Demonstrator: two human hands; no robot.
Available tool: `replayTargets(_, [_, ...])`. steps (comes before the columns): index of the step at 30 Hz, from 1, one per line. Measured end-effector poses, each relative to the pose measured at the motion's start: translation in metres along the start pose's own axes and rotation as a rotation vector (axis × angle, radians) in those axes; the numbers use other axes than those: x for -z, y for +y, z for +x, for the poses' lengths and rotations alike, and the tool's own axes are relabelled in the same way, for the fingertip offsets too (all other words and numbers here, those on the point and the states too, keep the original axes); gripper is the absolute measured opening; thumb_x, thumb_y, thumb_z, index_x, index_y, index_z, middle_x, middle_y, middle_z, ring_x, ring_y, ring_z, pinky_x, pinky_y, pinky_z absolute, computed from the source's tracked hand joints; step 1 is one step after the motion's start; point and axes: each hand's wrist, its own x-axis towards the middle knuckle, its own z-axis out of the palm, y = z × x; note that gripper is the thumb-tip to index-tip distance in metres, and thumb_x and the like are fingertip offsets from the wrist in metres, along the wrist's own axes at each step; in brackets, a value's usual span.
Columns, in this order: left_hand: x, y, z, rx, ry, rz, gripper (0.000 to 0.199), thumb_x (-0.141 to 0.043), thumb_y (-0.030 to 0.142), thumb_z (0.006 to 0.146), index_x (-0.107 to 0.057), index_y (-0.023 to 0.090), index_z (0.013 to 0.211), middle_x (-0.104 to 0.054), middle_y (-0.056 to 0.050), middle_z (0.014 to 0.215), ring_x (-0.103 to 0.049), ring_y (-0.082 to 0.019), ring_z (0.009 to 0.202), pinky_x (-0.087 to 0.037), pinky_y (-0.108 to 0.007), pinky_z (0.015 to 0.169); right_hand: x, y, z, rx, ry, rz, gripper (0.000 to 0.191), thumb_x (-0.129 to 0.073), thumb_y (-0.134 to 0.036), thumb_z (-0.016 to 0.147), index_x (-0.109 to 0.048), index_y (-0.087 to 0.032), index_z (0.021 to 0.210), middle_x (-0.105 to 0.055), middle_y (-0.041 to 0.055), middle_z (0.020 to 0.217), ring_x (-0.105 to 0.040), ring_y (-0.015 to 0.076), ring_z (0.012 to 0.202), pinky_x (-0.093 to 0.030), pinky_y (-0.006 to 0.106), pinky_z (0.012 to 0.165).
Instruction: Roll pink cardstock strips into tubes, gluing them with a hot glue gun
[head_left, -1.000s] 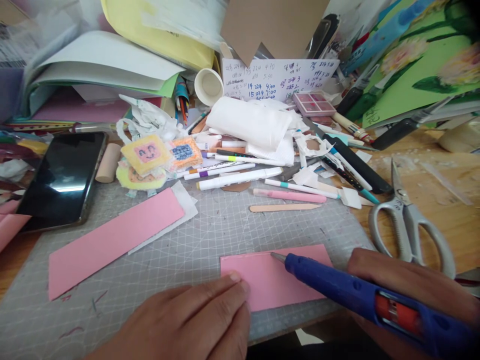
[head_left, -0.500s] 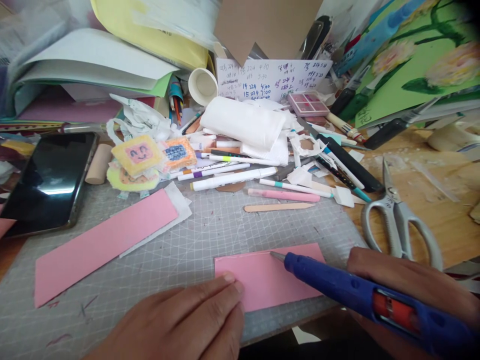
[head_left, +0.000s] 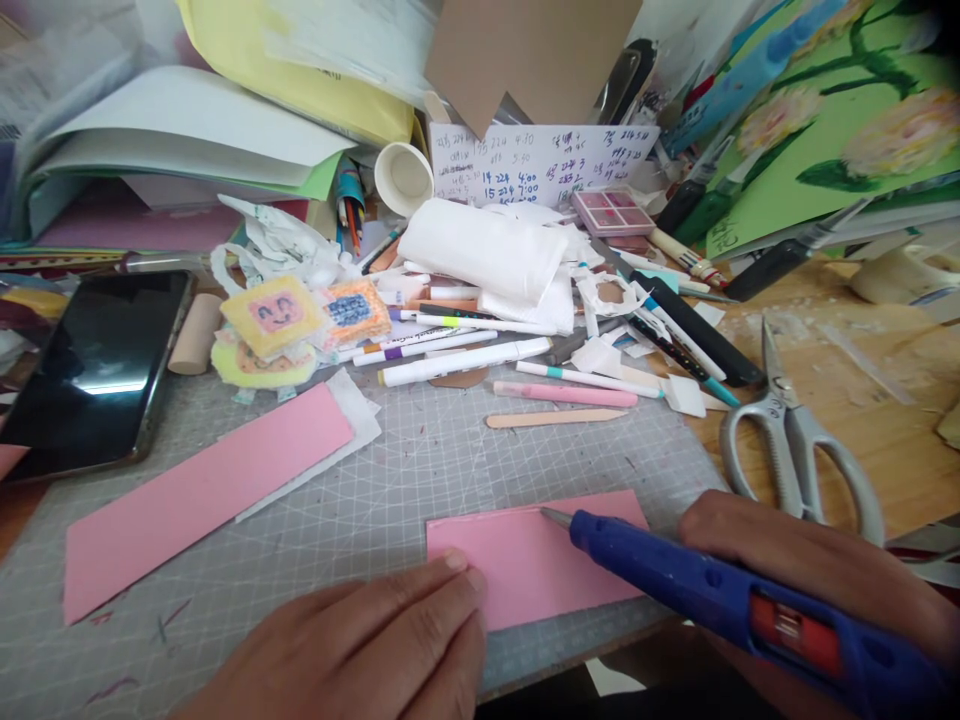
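Note:
Flat on the pink card piece point(head_left: 525, 590), near its left end, rest the outstretched fingers of my left hand point(head_left: 367, 650); they press it against the grey cutting mat point(head_left: 420, 460). A blue hot glue pen point(head_left: 667, 570) with a red window is gripped in my right hand point(head_left: 787, 545). Its metal tip touches the card close to the far edge. A thin shiny line runs along that edge from the left corner to the tip. To the left lies a longer pink card strip point(head_left: 210, 490), partly over white paper.
Grey-handled scissors point(head_left: 784, 440) lie just beyond my right hand. Behind the card are a wooden stick point(head_left: 555, 418), a pink pen point(head_left: 566, 393) and a heap of markers and white tissue point(head_left: 484, 245). A phone point(head_left: 97, 370) and a paper cup point(head_left: 403, 180) stand farther off.
The view has shifted slightly. Both hands, the card and the glue pen's tip keep nearly the same places; my right hand has moved very slightly left.

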Motion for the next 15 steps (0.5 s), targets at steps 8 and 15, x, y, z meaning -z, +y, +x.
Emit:
replayTargets(8, [0.004,0.0,0.002,0.007,-0.014,-0.042,0.038,-0.034,0.021,0.1,-0.07,0.029,0.093,-0.073,0.012,0.098,-0.065,-0.005,0.093,-0.045,-0.013,0.096,0.005,0.004,-0.003,0.033,-0.03,-0.048,0.013,-0.055,-0.019,0.072,-0.052,-0.03,0.077,-0.056,-0.0054,0.067,-0.057,0.0136,0.053,-0.043,0.026,0.044])
replayTargets(15, [0.006,-0.002,0.004,-0.026,-0.022,-0.025,0.035,-0.037,0.017,0.097,-0.07,0.027,0.094,-0.073,0.009,0.1,-0.065,-0.006,0.096,-0.043,-0.016,0.1,0.01,0.004,-0.003,0.044,-0.018,-0.125,0.009,-0.06,-0.025,0.075,-0.052,-0.03,0.072,-0.057,-0.0058,0.062,-0.056,0.0137,0.048,-0.044,0.023,0.04])
